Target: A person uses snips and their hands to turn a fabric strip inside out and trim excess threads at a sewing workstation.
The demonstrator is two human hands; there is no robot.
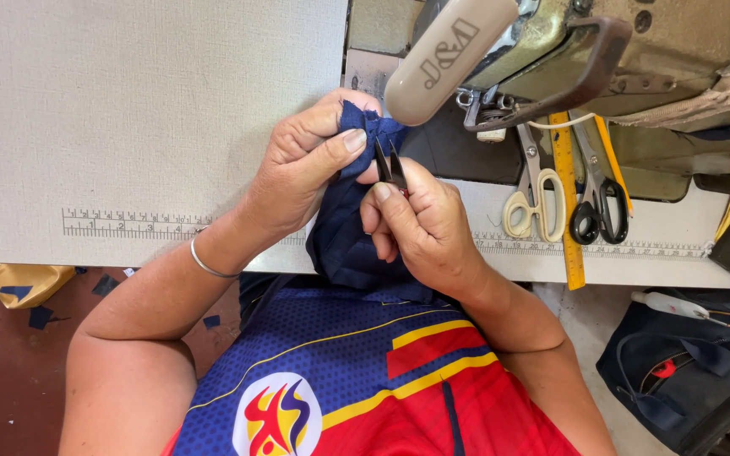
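Note:
My left hand (pixel 306 165) pinches the upper edge of a folded piece of navy blue cloth (pixel 344 232) between thumb and fingers. The cloth hangs down over the table's front edge toward my lap. My right hand (pixel 420 224) grips small black thread snips (pixel 389 162), their pointed blades up against the cloth just beside my left thumb. Both hands are held close together above the pale sewing table (pixel 145 110), in front of the sewing machine.
A beige sewing machine (pixel 585 59) stands at the back right. Cream-handled scissors (pixel 530 198), black-handled scissors (pixel 597 207) and a yellow ruler (pixel 568 203) lie right of my hands. A printed measuring scale (pixel 128 225) runs along the table's front. A dark bag (pixel 686 371) sits on the floor.

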